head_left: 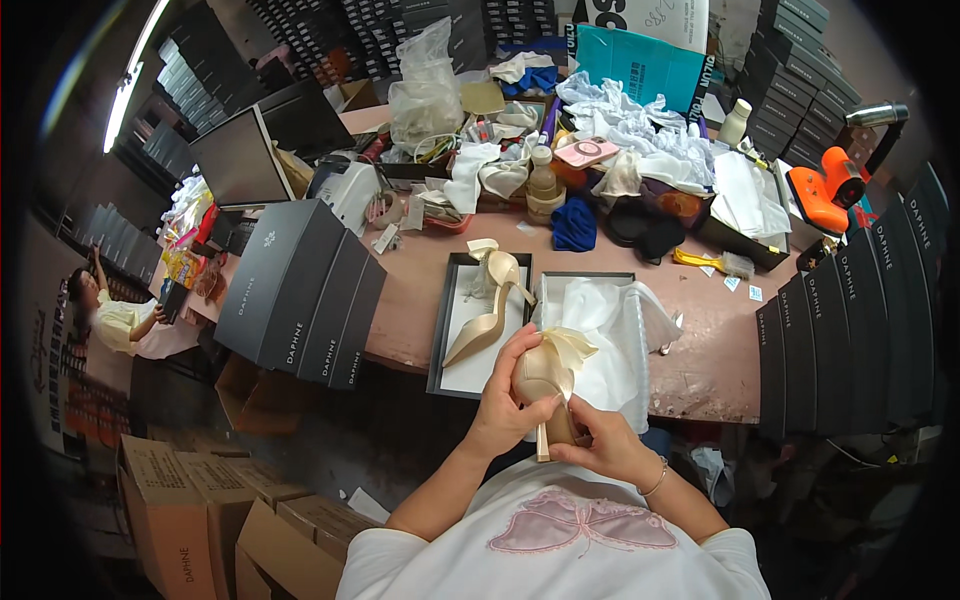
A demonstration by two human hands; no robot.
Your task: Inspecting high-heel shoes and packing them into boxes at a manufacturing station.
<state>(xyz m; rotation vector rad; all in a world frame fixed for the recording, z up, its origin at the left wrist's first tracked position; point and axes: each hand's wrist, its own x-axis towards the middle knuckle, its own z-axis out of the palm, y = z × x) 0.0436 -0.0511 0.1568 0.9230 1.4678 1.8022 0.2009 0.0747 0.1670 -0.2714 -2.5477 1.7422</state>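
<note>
A champagne-coloured satin high-heeled shoe (540,372) with a bow is held close in front of my chest. My left hand (508,395) wraps its side, fingers closed round it. Near the slim heel, my right hand (608,442) grips the same shoe from the other side. Beyond my left hand, a matching high-heeled shoe (482,328) lies in a shallow dark box part (436,372) with a pale inside. To its right, a shoe box (590,277) contains crumpled white tissue paper (592,320), partly hidden behind my hands.
Stacked dark shoe boxes flank the pink table, at left (290,300) and right (850,310). Cloths, a bottle (542,180), a yellow-handled brush (712,262) and an orange tool (825,190) crowd its back. Cardboard cartons (190,500) stand lower left; another person (130,320) is far left.
</note>
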